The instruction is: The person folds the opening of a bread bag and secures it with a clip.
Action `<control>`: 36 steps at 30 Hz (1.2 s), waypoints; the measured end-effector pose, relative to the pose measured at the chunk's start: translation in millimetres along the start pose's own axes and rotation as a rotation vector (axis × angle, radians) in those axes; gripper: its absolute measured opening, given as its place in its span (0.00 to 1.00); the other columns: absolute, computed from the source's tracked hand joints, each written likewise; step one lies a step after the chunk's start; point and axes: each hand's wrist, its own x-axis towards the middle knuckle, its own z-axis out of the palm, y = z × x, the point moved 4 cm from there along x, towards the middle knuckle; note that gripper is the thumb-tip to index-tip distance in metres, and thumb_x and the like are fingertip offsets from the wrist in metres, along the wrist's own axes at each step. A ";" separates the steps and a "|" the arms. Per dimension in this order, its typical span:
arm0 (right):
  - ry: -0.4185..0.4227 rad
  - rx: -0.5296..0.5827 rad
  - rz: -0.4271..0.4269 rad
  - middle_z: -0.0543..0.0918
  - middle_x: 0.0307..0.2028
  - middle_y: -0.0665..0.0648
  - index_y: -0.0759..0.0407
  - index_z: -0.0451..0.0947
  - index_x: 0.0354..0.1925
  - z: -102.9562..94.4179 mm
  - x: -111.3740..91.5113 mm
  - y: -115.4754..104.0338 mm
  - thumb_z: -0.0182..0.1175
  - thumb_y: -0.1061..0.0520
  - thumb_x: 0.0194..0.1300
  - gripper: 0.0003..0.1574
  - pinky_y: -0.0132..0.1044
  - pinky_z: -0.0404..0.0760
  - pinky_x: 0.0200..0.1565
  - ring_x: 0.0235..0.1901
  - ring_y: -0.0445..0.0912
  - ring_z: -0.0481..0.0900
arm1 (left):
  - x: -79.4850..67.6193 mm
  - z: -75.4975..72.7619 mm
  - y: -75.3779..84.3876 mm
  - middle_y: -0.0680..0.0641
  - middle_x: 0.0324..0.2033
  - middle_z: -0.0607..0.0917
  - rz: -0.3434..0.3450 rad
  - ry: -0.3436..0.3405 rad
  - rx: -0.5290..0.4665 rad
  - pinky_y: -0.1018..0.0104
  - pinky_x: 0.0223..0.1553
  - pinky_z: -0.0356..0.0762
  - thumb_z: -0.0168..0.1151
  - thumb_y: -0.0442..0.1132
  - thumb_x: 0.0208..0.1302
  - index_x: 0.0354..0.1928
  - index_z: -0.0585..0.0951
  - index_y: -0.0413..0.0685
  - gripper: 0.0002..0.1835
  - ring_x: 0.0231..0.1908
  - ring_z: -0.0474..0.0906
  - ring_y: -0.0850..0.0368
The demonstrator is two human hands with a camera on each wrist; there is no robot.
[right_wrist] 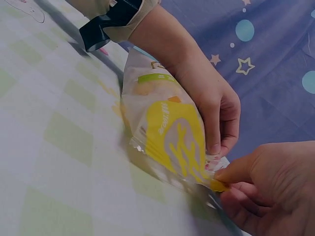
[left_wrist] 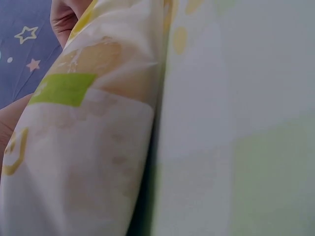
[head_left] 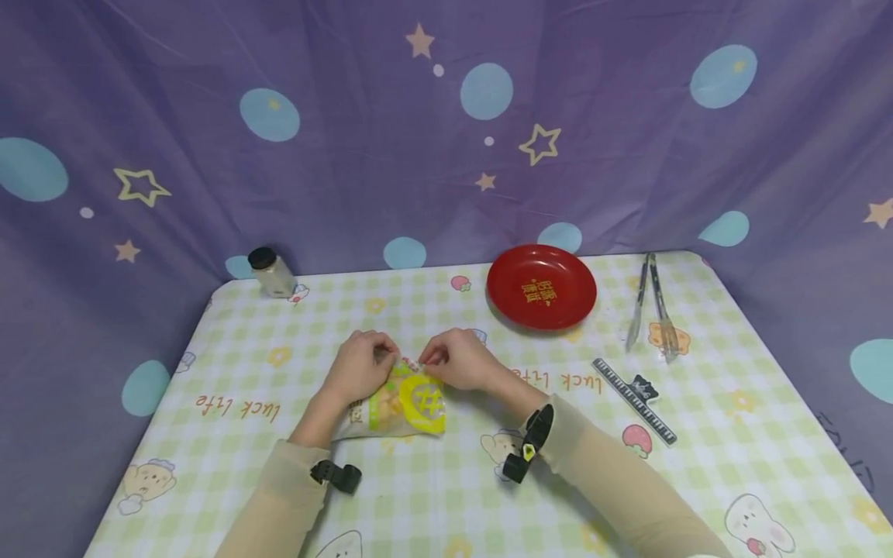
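Note:
A plastic snack bag (head_left: 398, 407) with yellow and green print lies on the tablecloth in front of the person. My left hand (head_left: 359, 368) pinches its far edge between thumb and fingers. Close beside it, my right hand (head_left: 460, 359) pinches the same edge near the corner. In the right wrist view, the bag (right_wrist: 162, 123) looks plump, and the right thumb and fingers grip a yellow piece of its edge. Its pale, partly see-through side (left_wrist: 88, 157) fills much of the left wrist view, with pale brown shapes showing through.
A red plate (head_left: 505, 298) is at the back right, with metal tongs (head_left: 656, 310) farther right. Nearer lie a black-and-white ruler-like strip (head_left: 635, 401) and a black clip (head_left: 643, 387). At the back left stands a jar (head_left: 275, 277) with a black lid. A purple curtain hangs behind.

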 end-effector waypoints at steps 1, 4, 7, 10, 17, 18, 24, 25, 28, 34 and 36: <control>-0.003 0.000 0.000 0.91 0.31 0.46 0.54 0.92 0.39 -0.6 -0.7 0.3 0.72 0.58 0.67 0.03 0.29 0.83 0.40 0.30 0.34 0.83 | -0.1 -0.1 0.3 0.48 0.37 0.90 -0.001 0.001 0.001 0.50 0.48 0.78 0.69 0.36 0.68 0.36 0.89 0.51 0.03 0.39 0.78 0.50; -0.014 0.000 -0.002 0.90 0.30 0.47 0.54 0.90 0.39 -3.1 -3.6 1.6 0.71 0.59 0.67 0.03 0.29 0.83 0.39 0.29 0.35 0.83 | -0.6 -0.3 1.0 0.49 0.37 0.89 -0.007 0.005 0.005 0.50 0.48 0.78 0.69 0.37 0.68 0.36 0.89 0.51 0.03 0.40 0.78 0.50; -0.031 0.018 0.003 0.89 0.31 0.46 0.55 0.90 0.40 -7.0 -7.3 5.4 0.72 0.58 0.65 0.04 0.29 0.84 0.40 0.30 0.35 0.83 | -0.6 0.2 1.1 0.49 0.37 0.90 -0.010 0.012 0.008 0.49 0.49 0.78 0.70 0.37 0.68 0.36 0.90 0.51 0.03 0.40 0.78 0.50; -0.042 0.052 -0.002 0.90 0.32 0.46 0.56 0.90 0.43 -15.1 -12.4 11.4 0.74 0.58 0.64 0.09 0.29 0.85 0.41 0.31 0.34 0.85 | -0.2 2.0 0.1 0.49 0.37 0.90 -0.012 0.023 0.016 0.50 0.49 0.78 0.70 0.37 0.67 0.36 0.90 0.52 0.02 0.40 0.79 0.50; 0.004 0.003 -0.041 0.92 0.36 0.48 0.58 0.90 0.48 -61.1 -33.5 20.5 0.76 0.56 0.63 0.15 0.32 0.87 0.44 0.34 0.37 0.87 | -0.1 1.4 0.9 0.48 0.38 0.90 -0.027 0.023 0.032 0.50 0.49 0.78 0.70 0.37 0.67 0.38 0.90 0.50 0.02 0.41 0.79 0.50; 0.015 -0.018 -0.038 0.92 0.36 0.48 0.58 0.90 0.49 -70.1 -38.5 21.5 0.76 0.56 0.64 0.15 0.33 0.87 0.44 0.35 0.37 0.87 | -0.2 1.4 0.6 0.48 0.38 0.90 -0.025 0.025 0.032 0.50 0.49 0.78 0.70 0.37 0.67 0.37 0.90 0.50 0.02 0.41 0.79 0.50; 0.084 -0.129 0.009 0.91 0.36 0.48 0.56 0.90 0.47 -122.4 -75.1 34.6 0.74 0.58 0.65 0.12 0.39 0.88 0.44 0.36 0.40 0.87 | 0.3 2.9 -0.6 0.49 0.38 0.90 -0.035 0.026 0.023 0.51 0.50 0.78 0.70 0.37 0.67 0.37 0.90 0.51 0.02 0.41 0.79 0.50; 0.097 -0.145 0.020 0.91 0.36 0.48 0.57 0.90 0.47 -130.7 -82.1 37.2 0.74 0.58 0.65 0.12 0.40 0.88 0.45 0.37 0.41 0.87 | 0.4 3.1 -0.7 0.49 0.38 0.90 -0.036 0.025 0.023 0.51 0.50 0.78 0.70 0.37 0.67 0.38 0.90 0.51 0.02 0.41 0.79 0.51; 0.139 -0.198 0.057 0.91 0.37 0.50 0.56 0.90 0.46 -153.7 -105.4 46.3 0.73 0.59 0.66 0.10 0.43 0.89 0.45 0.38 0.43 0.88 | 0.0 2.8 0.4 0.49 0.37 0.90 -0.025 0.026 0.025 0.51 0.49 0.77 0.69 0.37 0.68 0.37 0.90 0.51 0.03 0.40 0.79 0.50; 0.203 -0.280 0.139 0.91 0.36 0.50 0.57 0.90 0.46 -182.8 -149.9 72.1 0.70 0.57 0.68 0.09 0.41 0.87 0.42 0.36 0.43 0.87 | -1.2 1.5 2.3 0.48 0.37 0.90 -0.031 0.022 0.025 0.50 0.49 0.77 0.69 0.37 0.68 0.37 0.90 0.52 0.03 0.40 0.79 0.50; 0.215 -0.297 0.172 0.91 0.35 0.50 0.57 0.90 0.46 -187.2 -161.2 81.5 0.69 0.57 0.68 0.09 0.39 0.87 0.41 0.36 0.44 0.88 | -1.4 1.4 1.6 0.48 0.38 0.90 -0.041 0.023 0.026 0.51 0.49 0.77 0.69 0.37 0.69 0.38 0.90 0.52 0.03 0.41 0.78 0.50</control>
